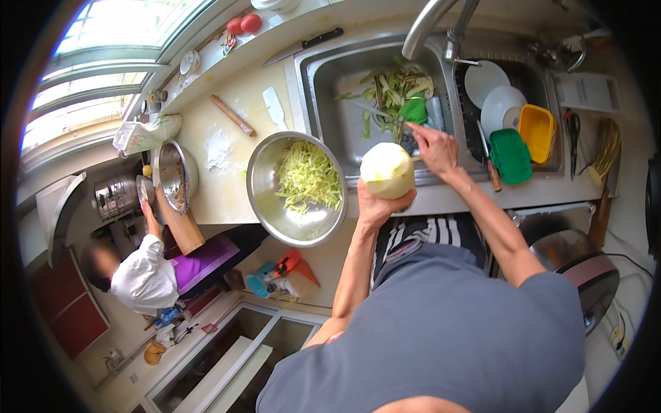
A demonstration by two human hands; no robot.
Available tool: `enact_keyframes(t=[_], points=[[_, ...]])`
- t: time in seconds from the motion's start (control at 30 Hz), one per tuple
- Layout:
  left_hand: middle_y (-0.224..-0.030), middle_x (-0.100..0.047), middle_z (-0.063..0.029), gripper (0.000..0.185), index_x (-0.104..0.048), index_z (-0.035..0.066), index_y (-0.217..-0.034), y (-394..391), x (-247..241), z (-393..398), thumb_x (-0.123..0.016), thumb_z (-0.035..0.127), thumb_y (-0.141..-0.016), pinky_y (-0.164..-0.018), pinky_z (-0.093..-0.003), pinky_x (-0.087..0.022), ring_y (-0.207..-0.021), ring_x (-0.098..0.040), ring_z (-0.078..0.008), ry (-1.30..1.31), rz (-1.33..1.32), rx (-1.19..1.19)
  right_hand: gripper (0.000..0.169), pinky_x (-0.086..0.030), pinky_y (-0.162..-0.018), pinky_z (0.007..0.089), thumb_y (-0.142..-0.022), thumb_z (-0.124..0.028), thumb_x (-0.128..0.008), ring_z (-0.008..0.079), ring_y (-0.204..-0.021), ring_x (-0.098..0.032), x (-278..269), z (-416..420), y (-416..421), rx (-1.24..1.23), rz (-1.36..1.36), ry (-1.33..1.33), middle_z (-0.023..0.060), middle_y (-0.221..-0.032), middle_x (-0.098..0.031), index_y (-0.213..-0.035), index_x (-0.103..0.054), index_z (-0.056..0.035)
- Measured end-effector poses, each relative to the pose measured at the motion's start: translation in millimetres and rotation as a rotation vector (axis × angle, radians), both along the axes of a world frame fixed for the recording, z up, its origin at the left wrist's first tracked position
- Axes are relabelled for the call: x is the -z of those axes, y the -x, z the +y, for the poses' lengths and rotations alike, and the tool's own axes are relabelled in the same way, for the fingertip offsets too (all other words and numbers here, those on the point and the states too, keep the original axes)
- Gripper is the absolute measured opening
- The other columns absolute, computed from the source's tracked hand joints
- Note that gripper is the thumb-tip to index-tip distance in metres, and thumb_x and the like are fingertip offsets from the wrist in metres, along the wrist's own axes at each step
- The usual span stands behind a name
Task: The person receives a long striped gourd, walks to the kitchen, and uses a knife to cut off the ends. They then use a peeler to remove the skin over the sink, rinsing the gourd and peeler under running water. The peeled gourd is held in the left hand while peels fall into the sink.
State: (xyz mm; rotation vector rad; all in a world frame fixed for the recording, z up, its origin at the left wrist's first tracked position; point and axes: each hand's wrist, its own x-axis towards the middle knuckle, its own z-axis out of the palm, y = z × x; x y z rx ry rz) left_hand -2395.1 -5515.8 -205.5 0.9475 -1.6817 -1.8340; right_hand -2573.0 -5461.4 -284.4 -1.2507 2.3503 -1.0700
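Observation:
My left hand (381, 206) cups a large, round, pale peeled vegetable (388, 173) from below, at the sink's front edge. Close to its right side is my right hand (438, 151), index finger extended over the sink and the other fingers curled. A small pale piece shows by those fingers; whether they grip it is unclear. Green peelings (397, 88) lie in the steel sink basin (335, 131), with a green cloth-like item (413, 108) among them. To the left, a steel mixing bowl (268, 219) holds shredded pale-green vegetable (310, 175) and overhangs the counter edge.
A black-handled knife (323, 37) lies behind the sink. Left are a rolling pin (232, 114), a white spatula (274, 107) and flour (219, 149). Dishes (486, 81) and a wooden-handled knife (493, 173) sit right. Another person (144, 281) stands by the stove. The faucet (426, 28) overhangs the basin.

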Motion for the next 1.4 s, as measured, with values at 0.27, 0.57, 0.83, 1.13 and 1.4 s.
enact_keyframes(t=[0.27,0.57,0.83,1.13,1.4], points=[[-0.119,-0.061,-0.0110,0.071,-0.051,0.003,-0.129,2.4,0.0,-11.3,-0.082,-0.002,-0.065,-0.093,-0.0389,-0.052,-0.110,-0.061,-0.0243,-0.272,0.200,-0.042,0.036,-0.044,-0.049,0.0328,-0.085,-0.005,-0.065,0.0210,-0.051,-0.056,-113.8,8.2,-16.7,-0.058,-0.020,0.372,0.0050,-0.067,-0.060,-0.117,-0.071,-0.0207],[-0.115,-0.062,-0.0132,0.073,-0.049,0.002,-0.130,5.3,-17.2,-4.4,-0.083,0.005,-0.066,-0.091,-0.0421,-0.054,-0.103,-0.065,-0.0286,-0.421,0.198,-0.056,0.037,-0.044,-0.046,0.0333,-0.088,-0.011,-0.064,0.0207,-0.050,-0.055,-88.0,1.1,8.4,-0.009,0.204,0.286,0.0034,-0.064,-0.057,-0.122,-0.068,-0.0246],[-0.100,-0.065,-0.0068,0.058,-0.057,0.001,-0.119,-2.0,-9.2,-24.1,-0.083,0.006,-0.067,-0.078,-0.0321,-0.057,-0.089,-0.065,-0.0175,-0.625,0.134,-0.074,0.052,-0.039,-0.046,0.0298,-0.079,-0.012,-0.061,0.0135,-0.050,-0.045,-78.2,-6.2,7.8,-0.399,0.546,0.416,-0.0016,-0.061,-0.036,-0.126,-0.065,-0.0314],[-0.099,-0.064,-0.0076,0.050,-0.055,-0.001,-0.118,2.7,-5.3,-44.2,-0.078,0.007,-0.074,-0.075,-0.0311,-0.057,-0.086,-0.065,-0.0174,-0.700,0.160,-0.139,0.047,-0.045,-0.050,0.0324,-0.080,-0.009,-0.061,0.0184,-0.053,-0.054,-80.9,-26.4,-16.0,-0.211,0.378,0.302,0.0022,-0.062,-0.045,-0.123,-0.067,-0.0271],[-0.102,-0.065,-0.0073,0.068,-0.057,0.001,-0.120,11.8,-15.7,-21.3,-0.088,0.012,-0.061,-0.080,-0.0310,-0.053,-0.091,-0.063,-0.0170,-0.479,-0.034,-0.041,0.030,-0.045,-0.045,0.0331,-0.092,-0.021,-0.062,0.0235,-0.051,-0.058,-54.9,-35.5,35.1,-0.056,0.314,0.106,0.0042,-0.066,-0.060,-0.121,-0.068,-0.0273]])
